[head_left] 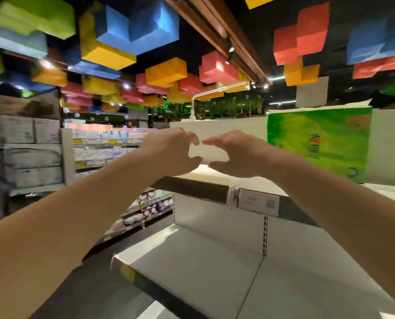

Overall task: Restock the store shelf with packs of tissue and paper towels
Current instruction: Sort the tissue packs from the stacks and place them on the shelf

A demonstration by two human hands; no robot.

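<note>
Green pack (pixel 318 143) upright on top shelf (pixel 256 180), hands (pixel 171 153) apart

matt white shelf (pixel 192 256), seemingly glossy green pack (pixel 318 143)

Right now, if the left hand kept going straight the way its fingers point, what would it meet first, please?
Most likely the right hand: the left hand points rightward at its fingertips across a narrow gap, though depth is unclear.
</note>
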